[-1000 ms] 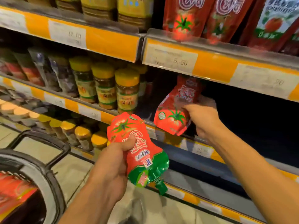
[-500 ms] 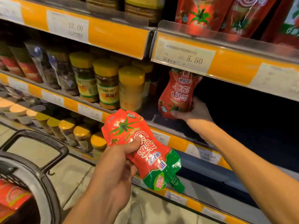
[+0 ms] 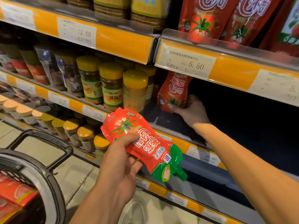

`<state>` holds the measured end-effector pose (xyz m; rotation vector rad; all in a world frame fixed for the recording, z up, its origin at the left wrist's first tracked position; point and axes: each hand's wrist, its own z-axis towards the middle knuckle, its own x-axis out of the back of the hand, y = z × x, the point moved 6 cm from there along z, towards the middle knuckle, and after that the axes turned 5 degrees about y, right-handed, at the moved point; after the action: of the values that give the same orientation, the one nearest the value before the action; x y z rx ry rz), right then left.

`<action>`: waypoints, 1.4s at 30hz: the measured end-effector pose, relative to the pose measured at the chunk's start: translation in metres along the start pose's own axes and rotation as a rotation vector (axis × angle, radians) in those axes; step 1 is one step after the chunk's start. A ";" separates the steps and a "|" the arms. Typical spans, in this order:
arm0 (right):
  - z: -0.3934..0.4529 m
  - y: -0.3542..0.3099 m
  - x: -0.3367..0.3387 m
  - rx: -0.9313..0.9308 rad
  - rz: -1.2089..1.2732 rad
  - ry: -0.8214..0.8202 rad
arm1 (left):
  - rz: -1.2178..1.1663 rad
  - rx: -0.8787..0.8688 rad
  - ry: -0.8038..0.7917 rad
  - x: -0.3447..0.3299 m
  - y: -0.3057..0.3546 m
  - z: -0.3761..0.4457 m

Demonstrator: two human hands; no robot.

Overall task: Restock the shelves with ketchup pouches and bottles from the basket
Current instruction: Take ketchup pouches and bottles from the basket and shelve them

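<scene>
My left hand grips a red ketchup pouch with a green spout end, held upside down in front of the shelf edge. A second red ketchup pouch stands upright on the dark middle shelf, just right of the yellow-lidded jars. My right hand holds that pouch at its lower right, thumb on the front. The basket sits at the lower left with red packages inside.
Yellow-lidded jars fill the middle shelf's left part. More red pouches stand on the top shelf. Orange price strips line the shelf edges. Small jars fill the lower shelf. My shoe is on the tiled floor.
My right hand carried its pouch from the shelf's front edge back into the shelf and stood it upright. My left hand stayed put with its pouch.
</scene>
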<state>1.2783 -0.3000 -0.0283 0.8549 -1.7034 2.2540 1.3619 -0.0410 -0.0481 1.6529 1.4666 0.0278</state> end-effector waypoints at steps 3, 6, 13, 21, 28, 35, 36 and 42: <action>-0.049 0.006 0.038 -0.088 0.176 0.215 | -0.035 -0.018 0.005 0.001 0.004 -0.001; -0.131 0.014 0.068 -0.219 0.368 0.204 | -0.080 -0.042 0.018 0.002 0.007 -0.003; -0.233 -0.015 0.015 -0.630 0.714 -0.227 | -0.050 -0.063 -0.007 -0.010 -0.003 -0.013; -0.196 -0.045 0.009 -0.568 1.280 0.156 | 0.084 0.046 -0.080 -0.028 -0.032 -0.022; -0.148 -0.038 0.033 -0.400 1.041 0.175 | 0.395 -0.048 -0.086 -0.022 -0.034 -0.010; -0.070 -0.019 0.062 -0.269 0.601 0.233 | 1.280 -0.938 0.187 -0.026 0.020 0.024; -0.062 -0.016 0.060 -0.302 0.550 0.209 | 1.377 -1.016 0.192 -0.031 0.020 0.029; -0.021 -0.040 0.043 0.019 0.174 0.149 | 1.738 -1.224 0.123 -0.049 0.009 0.058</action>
<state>1.2556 -0.2757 0.0240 0.5453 -1.7514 2.3800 1.3860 -0.1128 -0.0518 1.2507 -0.4147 1.5808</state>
